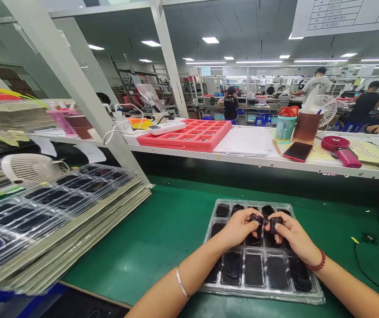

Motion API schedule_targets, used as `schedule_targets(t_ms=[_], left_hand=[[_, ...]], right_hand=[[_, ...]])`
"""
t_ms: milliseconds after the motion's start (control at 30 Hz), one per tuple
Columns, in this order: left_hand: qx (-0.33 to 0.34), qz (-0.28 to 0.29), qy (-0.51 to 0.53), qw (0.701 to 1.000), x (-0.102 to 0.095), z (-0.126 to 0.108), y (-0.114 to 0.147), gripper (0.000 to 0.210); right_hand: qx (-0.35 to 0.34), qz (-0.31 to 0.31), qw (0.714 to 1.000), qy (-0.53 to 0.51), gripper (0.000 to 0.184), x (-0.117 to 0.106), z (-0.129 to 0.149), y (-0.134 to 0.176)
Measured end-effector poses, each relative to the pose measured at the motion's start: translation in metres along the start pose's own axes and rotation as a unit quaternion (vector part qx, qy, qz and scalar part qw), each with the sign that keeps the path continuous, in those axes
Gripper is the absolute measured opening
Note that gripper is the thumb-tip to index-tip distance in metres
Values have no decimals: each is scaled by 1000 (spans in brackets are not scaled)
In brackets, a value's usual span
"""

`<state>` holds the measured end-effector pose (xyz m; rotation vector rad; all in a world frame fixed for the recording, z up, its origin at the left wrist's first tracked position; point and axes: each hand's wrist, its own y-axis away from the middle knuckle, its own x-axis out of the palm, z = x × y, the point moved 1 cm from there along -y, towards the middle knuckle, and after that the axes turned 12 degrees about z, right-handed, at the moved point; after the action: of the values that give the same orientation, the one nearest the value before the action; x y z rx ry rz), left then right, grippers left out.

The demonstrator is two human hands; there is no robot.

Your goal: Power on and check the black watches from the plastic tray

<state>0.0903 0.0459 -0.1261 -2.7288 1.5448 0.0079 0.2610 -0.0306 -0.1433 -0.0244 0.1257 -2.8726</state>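
A clear plastic tray (258, 293) lies on the green bench, its compartments holding dark rectangular pieces. Over its back half, my left hand (240, 227) pinches a small black smartwatch body (257, 219) between thumb and fingers. Close beside it, my right hand (290, 234) grips a second smartwatch body (276, 224), thumb across its face. In the front row, one black rounded piece (233, 265) sits tilted in its pocket, and another dark piece (300, 274) rests at the right corner. Both hands partly hide the middle compartments.
Stacked filled trays (76, 212) rise at the left, near a white fan (28, 168). A shelf behind carries a red foam tray (189, 134), a phone (298, 151) and a pink handheld fan (341, 150). A black cable (358, 260) lies at the right. Several people work farther back.
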Motion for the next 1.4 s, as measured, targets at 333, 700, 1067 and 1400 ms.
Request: schedule_targets(t_ms=[333,700,1067,1400], left_hand=[[-2,-9,12,1000,0,2,-1,21],[3,-30,20,999,3,-2,1,36],[-4,-25,21,999,2,-5,1,21],[-12,-28,1,1000,0,2,0,22]], right_hand=[[-2,2,1000,-6,24,0,-1,0],[-12,-11,1000,16,29,0,1,1],[7,-27,999,20,25,2,0,0],[19,-20,1000,0,29,0,-1,0]])
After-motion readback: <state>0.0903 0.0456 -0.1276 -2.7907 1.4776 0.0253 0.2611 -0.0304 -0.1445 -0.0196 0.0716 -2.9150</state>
